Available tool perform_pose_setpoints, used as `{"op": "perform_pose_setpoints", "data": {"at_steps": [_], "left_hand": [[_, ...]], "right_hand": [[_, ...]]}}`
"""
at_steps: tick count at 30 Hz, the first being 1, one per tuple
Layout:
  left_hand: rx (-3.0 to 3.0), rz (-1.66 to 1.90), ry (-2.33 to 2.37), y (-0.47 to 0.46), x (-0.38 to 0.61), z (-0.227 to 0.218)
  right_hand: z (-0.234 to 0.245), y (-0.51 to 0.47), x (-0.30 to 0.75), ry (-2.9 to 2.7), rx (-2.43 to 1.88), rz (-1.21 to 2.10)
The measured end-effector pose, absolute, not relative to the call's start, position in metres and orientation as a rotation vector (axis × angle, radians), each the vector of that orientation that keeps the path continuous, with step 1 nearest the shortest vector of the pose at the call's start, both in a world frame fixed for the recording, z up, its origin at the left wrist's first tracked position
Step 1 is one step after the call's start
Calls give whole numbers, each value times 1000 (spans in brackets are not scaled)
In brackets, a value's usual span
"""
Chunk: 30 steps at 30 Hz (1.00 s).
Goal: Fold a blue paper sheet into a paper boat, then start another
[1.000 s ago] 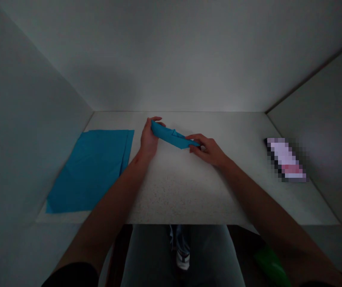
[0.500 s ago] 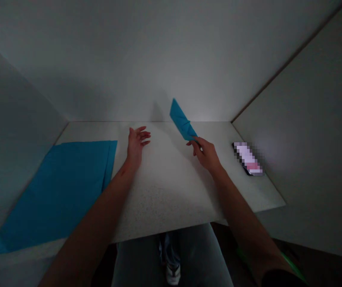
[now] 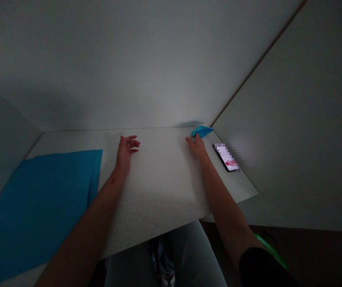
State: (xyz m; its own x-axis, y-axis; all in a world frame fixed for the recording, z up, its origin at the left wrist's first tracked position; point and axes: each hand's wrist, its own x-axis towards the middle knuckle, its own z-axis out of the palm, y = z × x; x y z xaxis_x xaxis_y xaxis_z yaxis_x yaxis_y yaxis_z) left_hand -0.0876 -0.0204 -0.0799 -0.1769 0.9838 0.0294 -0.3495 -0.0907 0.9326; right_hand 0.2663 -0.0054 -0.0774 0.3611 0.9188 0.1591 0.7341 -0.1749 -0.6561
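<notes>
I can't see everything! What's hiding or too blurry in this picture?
In the head view:
- Phone: its screen is blurred into blocks.
- Folded blue paper: the right hand hides its near part, and it looks small.
- Blue paper sheet: cut off by the picture's edges.
- Green strip: partly hidden by the dark sleeve.

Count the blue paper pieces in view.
2: a large blue paper sheet at far left, and a folded blue paper piece at the fingertips of the right hand. Others could lie out of view.
</notes>
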Motion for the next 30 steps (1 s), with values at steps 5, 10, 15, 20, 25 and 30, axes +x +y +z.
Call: {"op": "perform_pose_setpoints", "data": {"at_steps": [5,10,15,20,25,30], "left_hand": [[915,1509,1018,-20,-89,-80],[959,1484,1031,-20,-88,-82],[1225,1527,1109,-34,-88,-71],[1567,1511,1312,-78,-133,-34],[1977,1136,1854,-177,-232,-21],[2234,542,1865,-279,-306,-46]], "right_hand": [[-92,-2,263,-1493,-1914,230],[-88,-14,256,-1587,-1836,168],[-82,-17,231,-1909,-1610,209],[-85,-13,228,-2046,-1449,301],[-89,-3,235,-2025,-1341,370],[-90,1,234,-2020,-1314,387]]}}
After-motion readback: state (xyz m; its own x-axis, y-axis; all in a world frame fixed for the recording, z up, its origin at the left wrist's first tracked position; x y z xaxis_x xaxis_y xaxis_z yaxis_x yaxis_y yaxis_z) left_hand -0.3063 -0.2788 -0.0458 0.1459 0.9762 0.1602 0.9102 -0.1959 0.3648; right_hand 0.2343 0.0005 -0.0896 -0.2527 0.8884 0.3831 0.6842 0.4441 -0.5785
